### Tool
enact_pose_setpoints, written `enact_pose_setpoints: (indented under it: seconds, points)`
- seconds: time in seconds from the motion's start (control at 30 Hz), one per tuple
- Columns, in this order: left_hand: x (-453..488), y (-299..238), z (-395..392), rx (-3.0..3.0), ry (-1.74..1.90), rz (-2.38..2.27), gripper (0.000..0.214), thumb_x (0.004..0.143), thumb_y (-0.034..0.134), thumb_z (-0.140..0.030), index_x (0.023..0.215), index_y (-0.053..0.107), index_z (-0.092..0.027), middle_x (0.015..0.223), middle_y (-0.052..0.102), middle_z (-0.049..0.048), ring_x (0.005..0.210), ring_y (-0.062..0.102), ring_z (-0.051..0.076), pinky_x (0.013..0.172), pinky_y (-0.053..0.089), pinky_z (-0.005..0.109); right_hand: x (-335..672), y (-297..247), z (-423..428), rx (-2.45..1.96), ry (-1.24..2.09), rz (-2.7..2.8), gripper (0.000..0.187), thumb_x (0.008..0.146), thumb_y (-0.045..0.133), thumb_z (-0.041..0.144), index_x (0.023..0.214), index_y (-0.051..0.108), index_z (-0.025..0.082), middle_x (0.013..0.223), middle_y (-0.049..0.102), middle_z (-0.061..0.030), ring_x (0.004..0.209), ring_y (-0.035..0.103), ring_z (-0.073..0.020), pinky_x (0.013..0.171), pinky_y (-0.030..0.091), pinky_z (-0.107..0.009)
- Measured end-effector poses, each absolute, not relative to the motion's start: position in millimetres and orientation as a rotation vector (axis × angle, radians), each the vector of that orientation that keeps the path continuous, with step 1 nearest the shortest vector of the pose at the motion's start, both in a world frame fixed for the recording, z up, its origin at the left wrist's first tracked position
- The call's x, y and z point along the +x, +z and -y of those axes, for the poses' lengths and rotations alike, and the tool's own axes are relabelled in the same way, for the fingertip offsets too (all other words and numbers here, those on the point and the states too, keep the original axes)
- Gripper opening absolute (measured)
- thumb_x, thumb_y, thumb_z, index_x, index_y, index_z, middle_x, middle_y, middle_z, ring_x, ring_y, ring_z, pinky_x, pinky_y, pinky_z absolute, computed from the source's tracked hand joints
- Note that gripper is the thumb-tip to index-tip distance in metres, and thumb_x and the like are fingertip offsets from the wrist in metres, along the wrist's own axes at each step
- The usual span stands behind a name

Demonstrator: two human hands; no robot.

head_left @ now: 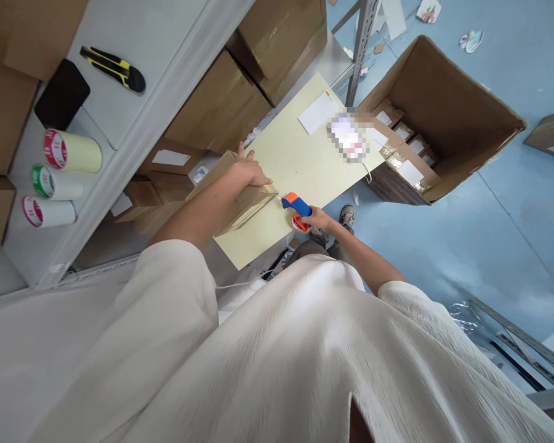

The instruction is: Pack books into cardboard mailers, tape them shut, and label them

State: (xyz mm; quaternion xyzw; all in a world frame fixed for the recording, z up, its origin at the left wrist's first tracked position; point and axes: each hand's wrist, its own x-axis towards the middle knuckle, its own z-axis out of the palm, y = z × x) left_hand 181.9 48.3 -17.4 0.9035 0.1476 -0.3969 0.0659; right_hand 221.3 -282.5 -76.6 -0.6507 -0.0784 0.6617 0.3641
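Note:
A closed cardboard box (240, 200) lies on the pale yellow tabletop (300, 163). My left hand (250, 171) rests on the top of the box, its fingers spread and stretched out, with a ring on one of them. A blue and orange tape dispenser (300, 206) with a red-cored roll is in my right hand (318, 219), whose fingers are closed around it. The front end of the dispenser is at the near right end of the box; whether it touches the cardboard I cannot tell.
White paper (317, 112) and a blurred-out device (348, 136) with a cable lie on the tabletop. A large open carton (452, 111) containing small boxes stands on the right. On the left shelf (120, 117) are a utility knife (113, 67), a black object (63, 94) and tape rolls (74, 151).

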Motion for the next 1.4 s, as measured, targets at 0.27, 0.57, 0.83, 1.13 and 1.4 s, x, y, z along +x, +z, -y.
enact_pose_setpoints:
  seconds: [0.27, 0.57, 0.83, 1.13, 1.4]
  points:
    - [125, 13, -40, 2.683, -0.959, -0.127, 0.1, 0.094, 0.067, -0.091, 0.171, 0.069, -0.026, 0.185, 0.057, 0.0137, 0.178, 0.036, 0.042, 0.149, 0.006, 0.064, 232, -82, 287, -1.731, 1.697, 0.233, 0.03, 0.077, 0.093, 0.029, 0.099, 0.073, 0.023, 0.093, 0.081, -0.0037, 0.095, 0.074, -0.0243, 0.077, 0.059, -0.03]
    - [84, 17, -37, 2.582, -0.651, -0.027, 0.111, 0.09, 0.066, -0.08, 0.179, 0.054, -0.015, 0.196, 0.043, 0.0163, 0.179, 0.033, 0.038, 0.151, 0.006, 0.061, 247, -92, 296, -1.758, 1.683, 0.257, 0.035, 0.071, 0.094, 0.034, 0.099, 0.076, 0.024, 0.094, 0.079, -0.0029, 0.091, 0.071, -0.0233, 0.075, 0.056, -0.031]
    - [115, -2, -26, 2.624, -0.371, -0.682, 0.105, 0.1, 0.062, -0.069, 0.186, 0.041, -0.012, 0.191, 0.047, 0.0169, 0.175, 0.037, 0.038, 0.15, 0.015, 0.064, 255, -93, 277, -1.555, 1.641, 0.228, 0.044, 0.067, 0.09, 0.049, 0.097, 0.07, 0.024, 0.085, 0.069, -0.0001, 0.081, 0.061, -0.0188, 0.071, 0.05, -0.03]
    - [162, -22, -19, 2.62, -0.185, -0.924, 0.105, 0.097, 0.074, -0.066, 0.188, 0.033, -0.036, 0.183, 0.058, 0.0129, 0.184, 0.02, 0.045, 0.142, 0.015, 0.079, 305, -82, 234, -1.614, 1.593, 0.253, 0.046, 0.072, 0.088, 0.054, 0.098, 0.065, 0.025, 0.087, 0.066, -0.0015, 0.083, 0.057, -0.0179, 0.071, 0.047, -0.028]
    - [177, 5, -43, 2.705, -0.337, -0.843, 0.081, 0.115, 0.043, -0.094, 0.114, 0.07, -0.018, 0.126, 0.086, 0.0096, 0.181, 0.005, 0.018, 0.116, 0.016, 0.055, 333, -80, 252, -1.706, 1.662, 0.352, 0.042, 0.073, 0.093, 0.049, 0.093, 0.067, 0.024, 0.08, 0.062, -0.0009, 0.078, 0.055, -0.0185, 0.068, 0.045, -0.03]
